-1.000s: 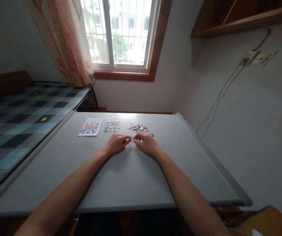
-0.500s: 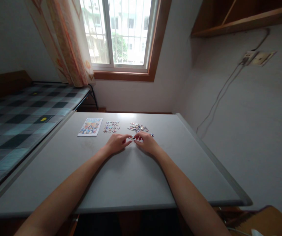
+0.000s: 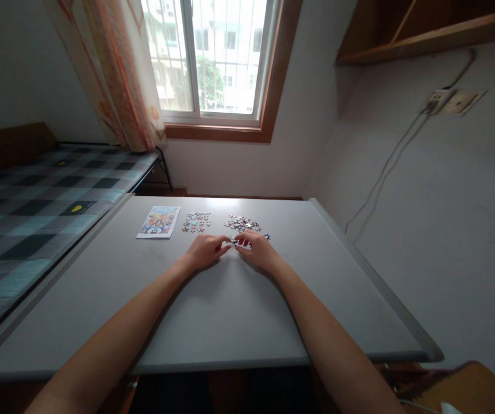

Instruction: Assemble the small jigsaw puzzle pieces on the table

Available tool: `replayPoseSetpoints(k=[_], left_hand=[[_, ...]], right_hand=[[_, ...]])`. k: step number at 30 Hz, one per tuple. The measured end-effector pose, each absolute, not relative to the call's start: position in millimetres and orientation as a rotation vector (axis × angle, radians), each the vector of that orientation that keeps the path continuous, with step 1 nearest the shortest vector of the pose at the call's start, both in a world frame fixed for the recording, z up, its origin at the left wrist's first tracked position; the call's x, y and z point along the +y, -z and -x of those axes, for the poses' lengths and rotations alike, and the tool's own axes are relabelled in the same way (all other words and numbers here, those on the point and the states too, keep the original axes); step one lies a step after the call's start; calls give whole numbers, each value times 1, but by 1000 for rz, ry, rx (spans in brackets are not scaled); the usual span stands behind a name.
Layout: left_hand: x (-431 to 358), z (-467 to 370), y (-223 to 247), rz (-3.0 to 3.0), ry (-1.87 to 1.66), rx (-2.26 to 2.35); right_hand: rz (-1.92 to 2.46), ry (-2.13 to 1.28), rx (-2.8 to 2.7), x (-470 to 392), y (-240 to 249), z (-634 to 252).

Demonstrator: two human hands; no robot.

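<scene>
Small puzzle pieces [image 3: 233, 242] are pinched between the fingertips of my left hand [image 3: 206, 250] and my right hand [image 3: 256, 249], which face each other over the table. The fingertips partly hide these pieces. Just beyond my right hand lies a loose pile of puzzle pieces [image 3: 242, 223], with a dark piece [image 3: 267, 236] at its right. Several pieces in rows [image 3: 196, 222] lie beyond my left hand. A printed picture card [image 3: 158, 222] is flat on the table to their left.
The grey-white table [image 3: 230, 316] has a raised rim at its right side. A bed with a checked cover [image 3: 57, 201] stands at the left. A wall socket with cables [image 3: 439, 102] and a wooden shelf [image 3: 428, 34] are at the right.
Both hands stay almost where they were, with only a slight shift of the pieces between the fingertips.
</scene>
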State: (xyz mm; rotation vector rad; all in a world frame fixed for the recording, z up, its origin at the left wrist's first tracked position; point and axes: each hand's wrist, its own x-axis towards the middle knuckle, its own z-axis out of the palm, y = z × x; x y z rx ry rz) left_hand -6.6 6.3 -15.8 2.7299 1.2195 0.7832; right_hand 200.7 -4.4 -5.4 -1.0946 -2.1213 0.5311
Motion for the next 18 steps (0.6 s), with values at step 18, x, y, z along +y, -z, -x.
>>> replayPoseSetpoints(k=[18], left_hand=[[5,6,15,-2739,-829,1195]], right_hand=[[1088,-511,-2129,-3,6,-202]])
